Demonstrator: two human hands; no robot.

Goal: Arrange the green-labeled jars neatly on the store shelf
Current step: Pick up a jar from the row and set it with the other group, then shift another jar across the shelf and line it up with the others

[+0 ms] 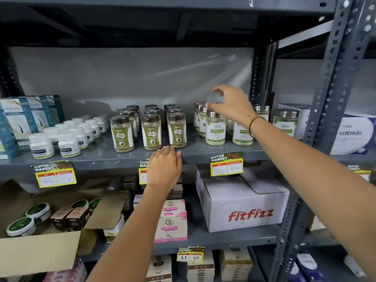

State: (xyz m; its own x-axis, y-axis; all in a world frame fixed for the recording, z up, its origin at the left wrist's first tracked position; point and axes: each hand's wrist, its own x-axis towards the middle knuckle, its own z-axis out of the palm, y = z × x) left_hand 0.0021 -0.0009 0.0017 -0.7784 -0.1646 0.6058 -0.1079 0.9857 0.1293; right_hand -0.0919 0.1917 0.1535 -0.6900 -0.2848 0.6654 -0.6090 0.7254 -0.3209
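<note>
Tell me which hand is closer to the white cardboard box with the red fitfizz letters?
Left. The left hand rests on the shelf edge just up and left of the white fitfizz box. The right hand is higher, among the silver-lidded jars.

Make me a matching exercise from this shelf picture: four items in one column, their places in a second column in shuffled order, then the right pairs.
1. white bottles
2. brown-lidded jars
3. silver-lidded jars
4. fitfizz box

A. under the right hand
B. lower shelf, at right
C. upper shelf, left of the jars
D. just behind the left hand

Pairs: 1-C, 2-D, 3-A, 4-B
</note>
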